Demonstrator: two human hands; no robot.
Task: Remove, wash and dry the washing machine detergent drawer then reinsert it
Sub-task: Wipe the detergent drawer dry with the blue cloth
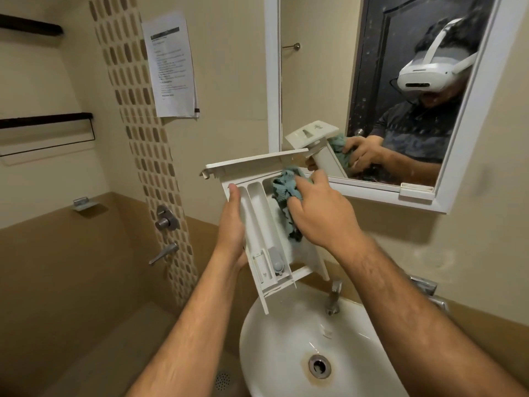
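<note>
Above a white sink [274, 351], the left hand [232, 222] grips the left edge of a white detergent drawer [259, 224], held tilted with compartments facing the viewer. The right hand [320, 213] curls around a teal cloth [286, 187], pressing it into the drawer's right compartment.

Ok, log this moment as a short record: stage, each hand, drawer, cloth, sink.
stage: drying; drawer is out of the machine, not yet reinserted
left hand: grips the drawer's left side
right hand: presses the cloth into the right compartment, fingers curled on it
drawer: white, tilted, held above the sink, front panel away from the person
cloth: teal, bunched
sink: white; no water seen running from the tap
</note>
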